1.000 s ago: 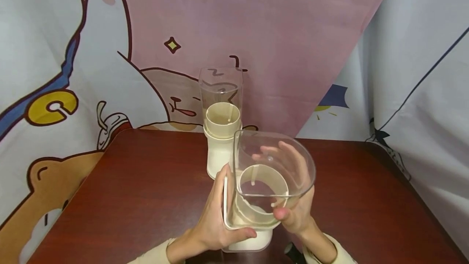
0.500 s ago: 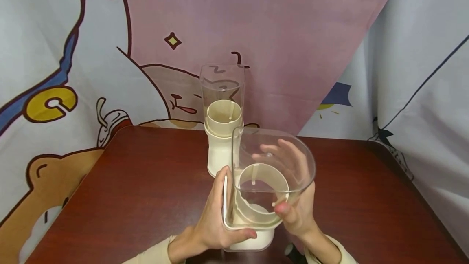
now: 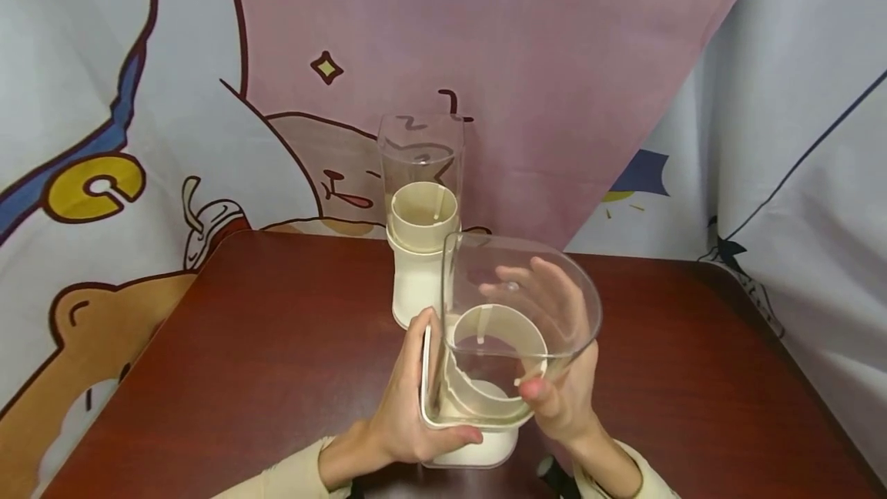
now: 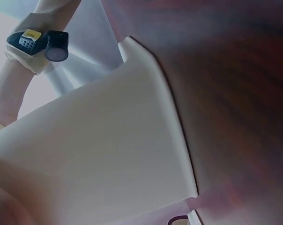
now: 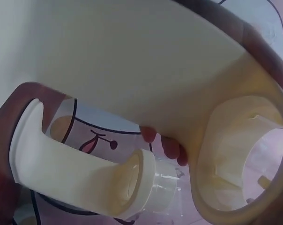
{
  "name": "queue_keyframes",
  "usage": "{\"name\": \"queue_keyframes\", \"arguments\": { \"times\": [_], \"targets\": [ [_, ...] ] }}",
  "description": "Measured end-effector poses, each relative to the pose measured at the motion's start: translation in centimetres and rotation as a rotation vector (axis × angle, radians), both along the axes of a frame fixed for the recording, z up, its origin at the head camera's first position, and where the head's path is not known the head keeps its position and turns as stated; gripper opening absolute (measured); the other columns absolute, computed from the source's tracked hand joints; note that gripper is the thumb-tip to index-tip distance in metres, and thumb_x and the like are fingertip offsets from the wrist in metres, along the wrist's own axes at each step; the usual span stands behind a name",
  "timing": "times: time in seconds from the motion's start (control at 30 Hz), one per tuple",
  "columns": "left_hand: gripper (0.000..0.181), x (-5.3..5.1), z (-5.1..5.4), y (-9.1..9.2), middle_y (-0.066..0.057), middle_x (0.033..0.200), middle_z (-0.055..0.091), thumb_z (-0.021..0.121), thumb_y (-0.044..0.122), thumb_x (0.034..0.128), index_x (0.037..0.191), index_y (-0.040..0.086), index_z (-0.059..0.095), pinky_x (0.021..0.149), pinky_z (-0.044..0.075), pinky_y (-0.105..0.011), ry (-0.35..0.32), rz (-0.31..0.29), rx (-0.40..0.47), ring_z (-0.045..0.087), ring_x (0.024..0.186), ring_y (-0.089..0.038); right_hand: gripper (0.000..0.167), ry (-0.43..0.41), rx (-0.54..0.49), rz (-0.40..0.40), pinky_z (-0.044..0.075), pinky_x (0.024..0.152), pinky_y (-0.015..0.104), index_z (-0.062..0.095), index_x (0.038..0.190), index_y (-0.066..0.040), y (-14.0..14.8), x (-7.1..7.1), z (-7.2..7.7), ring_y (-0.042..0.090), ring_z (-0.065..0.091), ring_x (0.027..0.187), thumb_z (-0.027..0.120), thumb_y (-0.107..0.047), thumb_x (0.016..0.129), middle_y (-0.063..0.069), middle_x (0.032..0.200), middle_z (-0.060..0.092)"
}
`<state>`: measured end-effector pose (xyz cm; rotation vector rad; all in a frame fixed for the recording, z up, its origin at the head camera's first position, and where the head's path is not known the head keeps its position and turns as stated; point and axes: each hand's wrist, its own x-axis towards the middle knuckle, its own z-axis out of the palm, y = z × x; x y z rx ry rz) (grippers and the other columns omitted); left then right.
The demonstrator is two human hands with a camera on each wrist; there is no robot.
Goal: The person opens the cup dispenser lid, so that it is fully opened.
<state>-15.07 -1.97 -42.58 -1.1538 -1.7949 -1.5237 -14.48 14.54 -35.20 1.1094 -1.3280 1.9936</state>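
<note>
Sleeves [image 3: 284, 480], a cream pair: on my forearms, at the bottom edge of the frame.

Hands, two. My left hand [image 3: 409, 414], lower centre, was partly closed on the near vessel, thumb laid across the front below its collar, fingers up the left side. My right hand [image 3: 564, 368], right of centre, was more loosely bent about the clear container, thumb at the lower right front, fingers showing through the wall behind.

Near vessel [image 3: 485, 405], one, lower centre, between my hands: a clear container [image 3: 521, 353] above a cream stand [image 3: 488, 449], with a cream inner ring [image 3: 511, 322] visible through the wall. Stood roughly upright, its foot apparently on the bench. Handling, as I judged it: light for its bulk, stiff throughout, probably plastic; clear wall smooth, inclined to slip and possibly to crack under a hard squeeze. Best hold: the cream collar or stand, the other palm merely steadying the clear wall.

Bench [image 3: 298, 376], dark red-brown, across the lower half.

Far vessel [image 3: 418, 295], one, of like pattern, upright at upper centre, untouched, partly covered by the near one.

Curtain [image 3: 554, 83], printed with cartoon animals, pink and white, filling the upper frame.
</note>
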Motion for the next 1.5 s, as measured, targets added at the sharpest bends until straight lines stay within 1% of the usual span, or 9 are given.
{"name": "queue_keyframes", "arguments": {
  "times": [0.23, 0.4, 0.53, 0.63, 1.0, 1.13, 1.23, 1.37, 1.5],
  "targets": [
    [0.117, 0.1, -0.2, 0.0, -0.024, 0.141, 0.042, 0.068, 0.067, 0.0803, 0.148, -0.013, 0.017, 0.117, 0.032, -0.034, -0.001, 0.031, -0.013, 0.049, 0.127, -0.029, 0.088, 0.056, -0.025, 0.007, 0.054, 0.097, 0.041, 0.029, 0.145, 0.015, -0.1, -0.5, -0.2, 0.037, 0.062, 0.119, 0.075, -0.034, 0.088, 0.031, 0.136, 0.054],
    [0.118, -0.1, -0.3, -0.1, -0.029, 0.144, 0.039, 0.064, 0.069, 0.0813, 0.149, -0.014, 0.016, 0.120, 0.028, -0.034, -0.009, 0.051, -0.034, 0.044, 0.134, -0.031, 0.091, 0.146, -0.043, -0.051, 0.053, 0.100, 0.041, 0.029, 0.143, 0.018, -0.1, -0.8, -0.3, 0.038, 0.063, 0.118, 0.076, -0.036, 0.087, 0.032, 0.133, 0.055],
    [0.115, -0.2, -0.2, -0.2, -0.024, 0.140, 0.043, 0.061, 0.072, 0.0819, 0.148, -0.012, 0.020, 0.117, 0.033, -0.036, 0.004, 0.061, -0.073, 0.046, 0.130, -0.029, 0.094, 0.188, -0.061, -0.092, 0.051, 0.103, 0.042, 0.028, 0.142, 0.020, 0.1, -0.7, -0.8, 0.039, 0.063, 0.117, 0.077, -0.037, 0.085, 0.033, 0.132, 0.055],
    [0.111, -0.4, 0.0, 0.0, -0.020, 0.130, 0.047, 0.061, 0.072, 0.0821, 0.145, -0.012, 0.023, 0.112, 0.038, -0.037, 0.045, 0.064, -0.074, 0.050, 0.121, -0.027, 0.094, 0.182, -0.056, -0.103, 0.051, 0.102, 0.043, 0.029, 0.142, 0.020, 0.3, -0.8, -0.9, 0.040, 0.064, 0.116, 0.077, -0.039, 0.085, 0.034, 0.132, 0.055],
    [0.111, -0.5, -0.3, -0.1, -0.031, 0.140, 0.040, 0.065, 0.062, 0.0850, 0.143, -0.018, 0.015, 0.119, 0.026, -0.032, 0.050, -0.020, -0.017, 0.045, 0.132, -0.031, 0.096, 0.142, 0.021, -0.089, 0.048, 0.105, 0.042, 0.027, 0.146, 0.014, 0.2, -0.9, -0.6, 0.037, 0.061, 0.123, 0.073, -0.047, 0.088, 0.030, 0.138, 0.053],
    [0.109, -0.7, -0.1, 0.0, -0.030, 0.138, 0.043, 0.067, 0.058, 0.0859, 0.142, -0.020, 0.014, 0.117, 0.031, -0.034, 0.065, -0.057, 0.010, 0.048, 0.129, -0.031, 0.106, 0.149, 0.085, -0.018, 0.045, 0.110, 0.043, 0.020, 0.150, 0.011, 0.4, -1.1, -0.4, 0.040, 0.053, 0.132, 0.077, -0.049, 0.084, 0.031, 0.146, 0.046],
    [0.109, -0.8, 0.0, 0.1, -0.030, 0.137, 0.044, 0.067, 0.057, 0.0861, 0.142, -0.020, 0.013, 0.116, 0.034, -0.035, 0.062, -0.073, 0.023, 0.049, 0.128, -0.032, 0.110, 0.159, 0.130, 0.020, 0.049, 0.105, 0.040, 0.014, 0.151, 0.009, 0.5, -1.3, -0.3, 0.039, 0.054, 0.131, 0.079, -0.048, 0.083, 0.033, 0.144, 0.046],
    [0.110, -0.7, -0.1, 0.1, -0.030, 0.141, 0.042, 0.070, 0.056, 0.0847, 0.142, -0.018, 0.013, 0.117, 0.030, -0.033, 0.042, -0.085, 0.015, 0.047, 0.130, -0.031, 0.105, 0.154, 0.134, -0.007, 0.055, 0.095, 0.037, 0.014, 0.150, 0.010, 0.6, -1.4, -0.4, 0.035, 0.061, 0.122, 0.076, -0.047, 0.086, 0.031, 0.136, 0.052],
    [0.110, -0.8, -0.1, 0.1, -0.034, 0.142, 0.039, 0.071, 0.053, 0.0843, 0.141, -0.020, 0.012, 0.118, 0.029, -0.033, 0.045, -0.113, 0.032, 0.045, 0.133, -0.032, 0.102, 0.133, 0.119, -0.030, 0.055, 0.095, 0.037, 0.016, 0.149, 0.010, 0.5, -1.4, -0.5, 0.034, 0.062, 0.120, 0.074, -0.046, 0.087, 0.030, 0.134, 0.053]
  ]
}}
